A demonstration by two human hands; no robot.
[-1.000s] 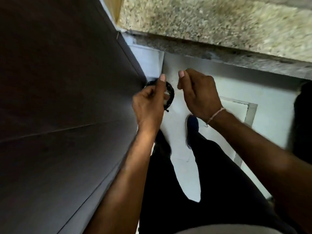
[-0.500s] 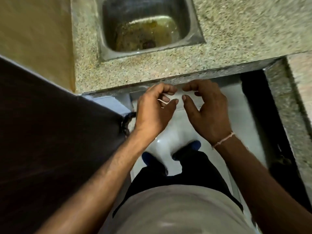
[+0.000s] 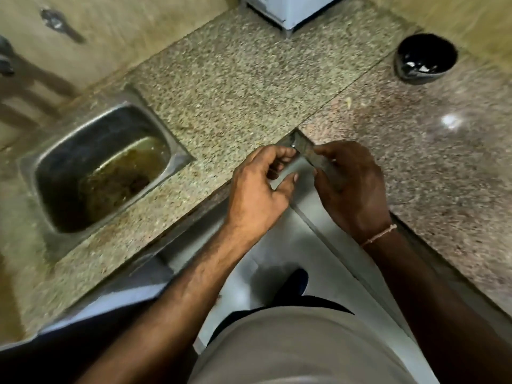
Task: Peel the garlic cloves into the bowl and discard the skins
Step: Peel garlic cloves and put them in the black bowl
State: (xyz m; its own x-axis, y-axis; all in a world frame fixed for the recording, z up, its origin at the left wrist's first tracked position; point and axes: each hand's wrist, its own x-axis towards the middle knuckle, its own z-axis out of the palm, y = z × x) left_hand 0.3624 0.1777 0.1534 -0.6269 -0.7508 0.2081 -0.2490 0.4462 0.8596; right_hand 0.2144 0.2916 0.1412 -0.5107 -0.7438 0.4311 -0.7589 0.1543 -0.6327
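- Garlic cloves are not plainly seen anywhere; a small pale scrap [image 3: 348, 102] lies on the reddish counter, and whether it is skin or clove cannot be told.
- The bowl [image 3: 426, 58] — black, round, glossy-walled — is set on the counter's far right, well apart from both hands; a few pale pieces are visible inside it, probably peeled cloves, though they are too small to be sure.
- The left hand [image 3: 259, 189] is held at the inner corner of the counter with its fingers curled toward the thumb; no clove or skin is visible between them, and whether something is pinched there cannot be told.
- The right hand [image 3: 350, 184] is held just beside the left, fingers loosely bent, nothing seen in it; a thin pale thread bracelet [image 3: 379, 236] is worn at the wrist.
- Both hands are probably brought together over the floor gap, not over the bowl, because skins have just been dropped and the fingers are being rubbed clean — a judgement only.
- The counter [image 3: 249, 79] is made of speckled polished granite, greenish-grey on the left slab and reddish-brown [image 3: 443, 167] on the right, joined along a straight seam.
- A steel sink [image 3: 105, 162] is sunk into the left slab, rectangular with rounded corners, its bottom stained and murky.
- A pale boxy appliance corner [image 3: 291, 9] stands at the far edge.
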